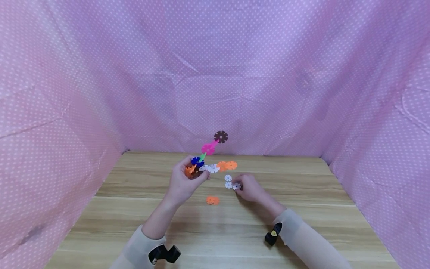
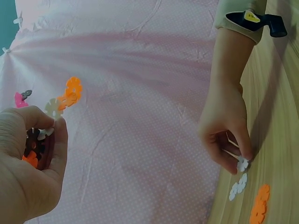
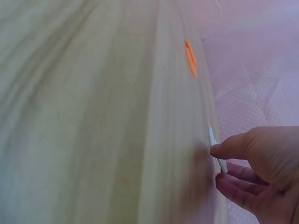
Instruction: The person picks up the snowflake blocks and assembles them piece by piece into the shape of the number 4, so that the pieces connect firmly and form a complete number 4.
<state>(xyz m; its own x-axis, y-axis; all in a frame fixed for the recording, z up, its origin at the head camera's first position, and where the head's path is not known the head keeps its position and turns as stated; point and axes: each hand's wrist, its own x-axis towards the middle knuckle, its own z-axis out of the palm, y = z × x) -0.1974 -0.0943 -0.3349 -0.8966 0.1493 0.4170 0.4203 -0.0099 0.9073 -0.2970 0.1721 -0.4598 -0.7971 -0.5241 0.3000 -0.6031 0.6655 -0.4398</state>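
Observation:
My left hand (image 1: pixel 181 184) holds up a linked construction of notched plastic snowflake discs. One branch runs from a dark blue disc (image 1: pixel 196 163) and a green disc (image 1: pixel 202 157) to a pink disc (image 1: pixel 206 150) and a brown disc (image 1: pixel 217 139). Another reaches right through white discs (image 1: pixel 213 169) to orange discs (image 1: pixel 231 165). Fingers hide part of it. My right hand (image 1: pixel 252 189) pinches a white disc (image 2: pixel 242 164) between thumb and fingers, low over the table. Two more white discs (image 1: pixel 228 185) lie right beside its fingertips.
On the wooden table (image 1: pixel 111 216), two overlapping orange discs (image 1: pixel 210 200) lie nearer to me, between the hands. Pink dotted cloth (image 1: pixel 235 89) encloses the back and sides. Each wrist wears a black camera mount (image 1: pixel 273 234).

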